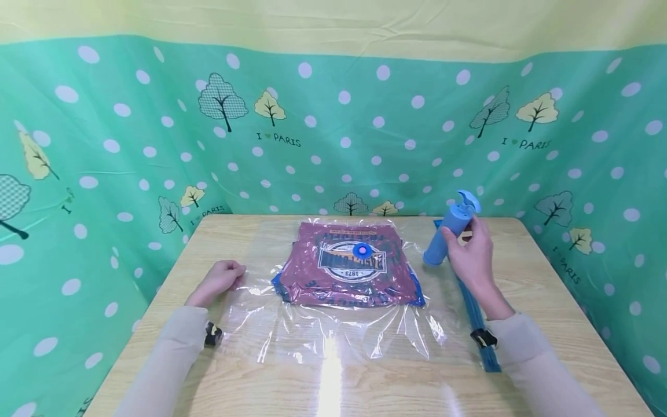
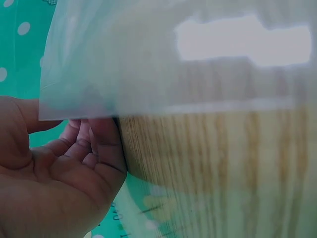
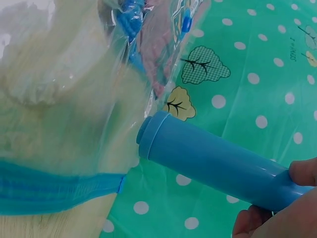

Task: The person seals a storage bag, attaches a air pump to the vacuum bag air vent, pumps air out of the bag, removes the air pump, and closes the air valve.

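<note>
A transparent vacuum storage bag [image 1: 359, 333] lies on the table with folded maroon clothing [image 1: 307, 272] inside and blue cloth at its edges. On its top sits a round blue valve [image 1: 362, 251]. My right hand [image 1: 473, 252] grips a blue hand pump [image 1: 447, 236] around its barrel, tilted over the bag's right side; the pump's round end [image 3: 151, 136] shows in the right wrist view. At the bag's left edge my left hand [image 1: 219, 281] rests with loosely curled fingers; clear film partly covers its fingertips in the left wrist view.
A blue zip strip [image 1: 474, 313] runs along the bag's right edge. Green polka-dot cloth [image 1: 323, 139] hangs behind and beside the wooden table [image 1: 542, 272]. A blue slider piece [image 3: 186, 24] shows in the right wrist view.
</note>
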### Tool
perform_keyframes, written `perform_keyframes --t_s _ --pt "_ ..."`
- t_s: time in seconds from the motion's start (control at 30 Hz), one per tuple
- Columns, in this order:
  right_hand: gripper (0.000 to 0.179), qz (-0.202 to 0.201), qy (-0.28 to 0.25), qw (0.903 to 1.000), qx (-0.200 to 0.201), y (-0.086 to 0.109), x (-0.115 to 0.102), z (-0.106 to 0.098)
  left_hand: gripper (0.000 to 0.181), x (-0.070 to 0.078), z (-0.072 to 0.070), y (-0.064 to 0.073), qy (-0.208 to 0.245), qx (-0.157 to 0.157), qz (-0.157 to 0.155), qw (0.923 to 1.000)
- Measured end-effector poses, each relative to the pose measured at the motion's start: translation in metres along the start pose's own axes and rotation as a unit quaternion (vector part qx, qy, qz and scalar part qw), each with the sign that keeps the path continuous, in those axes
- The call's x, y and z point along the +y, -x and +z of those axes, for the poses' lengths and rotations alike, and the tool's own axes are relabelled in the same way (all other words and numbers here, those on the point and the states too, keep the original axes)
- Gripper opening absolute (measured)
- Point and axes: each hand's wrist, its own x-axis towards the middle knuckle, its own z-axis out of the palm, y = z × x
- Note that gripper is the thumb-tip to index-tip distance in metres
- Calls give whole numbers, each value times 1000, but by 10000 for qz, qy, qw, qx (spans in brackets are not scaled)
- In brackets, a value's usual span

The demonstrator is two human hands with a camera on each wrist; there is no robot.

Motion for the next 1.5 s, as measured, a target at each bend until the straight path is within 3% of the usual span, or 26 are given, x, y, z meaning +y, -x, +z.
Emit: perform_keyframes --t_s 1.03,1.5 --pt "46 418 541 9976 121 1 27 -48 21 1 -2 0 34 -125 87 9999" --pt "50 858 883 9913 468 -6 53 -72 22 -1 -2 1 -93 -96 77 9999"
